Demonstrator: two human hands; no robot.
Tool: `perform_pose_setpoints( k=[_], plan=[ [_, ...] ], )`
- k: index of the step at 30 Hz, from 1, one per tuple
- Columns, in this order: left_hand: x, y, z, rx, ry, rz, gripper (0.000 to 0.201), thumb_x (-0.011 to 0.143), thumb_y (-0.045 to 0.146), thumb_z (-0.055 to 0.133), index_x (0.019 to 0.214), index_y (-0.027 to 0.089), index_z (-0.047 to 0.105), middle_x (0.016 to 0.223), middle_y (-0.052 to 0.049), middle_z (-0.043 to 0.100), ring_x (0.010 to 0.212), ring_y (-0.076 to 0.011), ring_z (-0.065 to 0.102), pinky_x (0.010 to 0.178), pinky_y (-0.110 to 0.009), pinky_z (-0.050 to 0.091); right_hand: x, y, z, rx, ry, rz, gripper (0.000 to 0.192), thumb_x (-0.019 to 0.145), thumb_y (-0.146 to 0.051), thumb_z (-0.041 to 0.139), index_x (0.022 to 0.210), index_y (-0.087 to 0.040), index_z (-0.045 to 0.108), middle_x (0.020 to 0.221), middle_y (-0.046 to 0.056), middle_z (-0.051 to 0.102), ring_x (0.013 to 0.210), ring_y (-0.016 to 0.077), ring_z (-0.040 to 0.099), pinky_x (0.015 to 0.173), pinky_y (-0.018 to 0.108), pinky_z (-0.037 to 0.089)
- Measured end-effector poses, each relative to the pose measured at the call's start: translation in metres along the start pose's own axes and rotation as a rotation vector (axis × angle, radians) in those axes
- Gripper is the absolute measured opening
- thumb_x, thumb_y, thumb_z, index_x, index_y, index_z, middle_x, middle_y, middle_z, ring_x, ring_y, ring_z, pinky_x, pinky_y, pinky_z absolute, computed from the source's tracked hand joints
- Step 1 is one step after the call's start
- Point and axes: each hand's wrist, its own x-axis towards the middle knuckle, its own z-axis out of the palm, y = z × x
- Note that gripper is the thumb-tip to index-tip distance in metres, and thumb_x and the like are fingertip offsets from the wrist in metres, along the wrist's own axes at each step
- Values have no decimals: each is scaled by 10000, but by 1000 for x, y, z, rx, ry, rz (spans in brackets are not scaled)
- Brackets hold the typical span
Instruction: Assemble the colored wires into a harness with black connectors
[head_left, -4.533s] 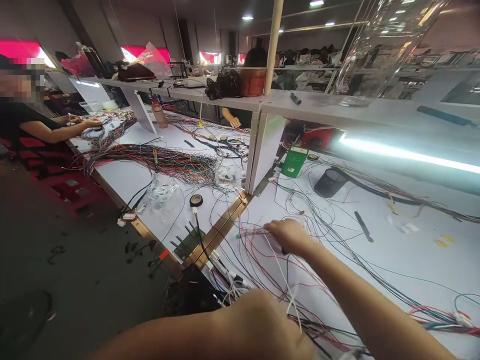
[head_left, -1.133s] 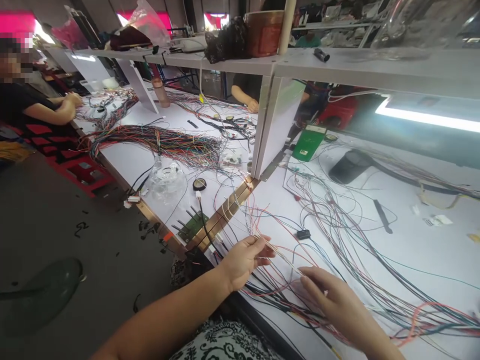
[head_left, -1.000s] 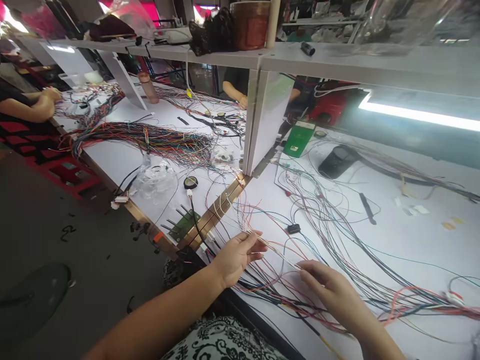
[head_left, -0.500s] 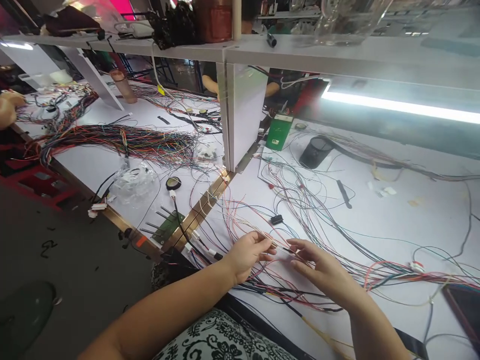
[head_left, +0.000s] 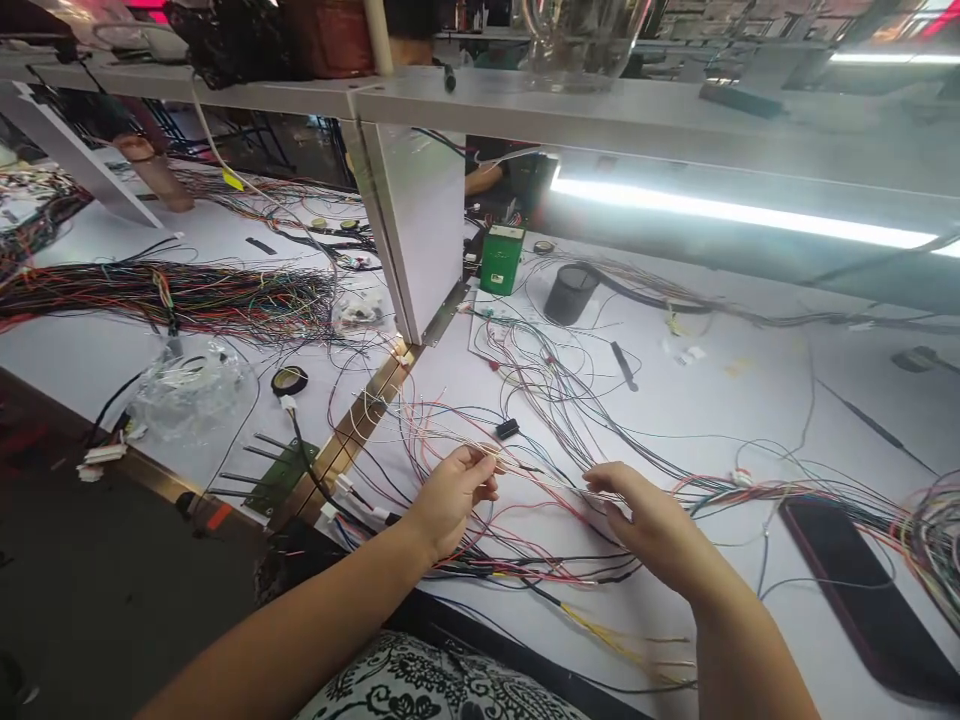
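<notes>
White workbench (head_left: 750,400) under a lit shelf (head_left: 675,110), strewn with wires (head_left: 570,400).

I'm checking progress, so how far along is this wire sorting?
Early on. In hand: the left hand and right hand pinch a thin bunch of pale wires between them. Left: the loose wires sprawled over the white table. No finished bundle shows here.

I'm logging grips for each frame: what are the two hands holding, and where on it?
A thin bunch of pale wires: the left hand pinches one end at its fingertips, the right hand grips further along.
</notes>
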Motion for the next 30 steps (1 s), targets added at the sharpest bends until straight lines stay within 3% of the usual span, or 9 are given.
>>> perform_pose_setpoints(
  k=[6, 10, 17, 22, 30],
  plan=[
    [1, 3, 4, -19, 27, -12, 216, 764, 298, 728, 847, 149, 595, 836, -4, 600, 636, -57, 510, 622, -203, 418, -5, 8, -4, -113, 29, 10, 375, 808, -99, 361, 1089, -251, 557, 1067, 36, 629, 977, 187, 603, 850, 362, 483],
    [1, 7, 7, -62, 33, -28, 212, 762, 279, 733, 844, 152, 585, 846, -8, 604, 623, -52, 506, 597, -186, 421, -8, 23, 1, -160, 117, -8, 407, 798, -80, 364, 1105, -237, 581, 1114, 51, 628, 1036, 201, 584, 897, 382, 473],
    [4, 8, 7, -99, 45, -16, 240, 744, 271, 750, 878, 162, 584, 844, -6, 600, 586, -52, 492, 534, -177, 405, -11, 51, 9, -213, 341, -46, 208, 892, -215, 453, 1014, -220, 622, 983, 74, 659, 941, 235, 578, 832, 399, 484],
    [5, 7, 8, -93, 96, -13, 231, 752, 264, 742, 896, 169, 588, 835, 3, 589, 588, -51, 491, 530, -177, 408, -12, 59, 6, -231, 371, -58, 136, 911, -275, 500, 940, -226, 624, 914, 53, 652, 888, 222, 566, 799, 368, 468],
    [6, 0, 24, 73, -88, -102, 312, 800, 242, 692, 1091, 219, 580, 993, -27, 602, 673, -70, 551, 613, -206, 449, -9, 48, 6, -232, 377, -54, 141, 925, -287, 498, 931, -231, 627, 888, 34, 642, 876, 206, 546, 792, 356, 412]
  ],
)
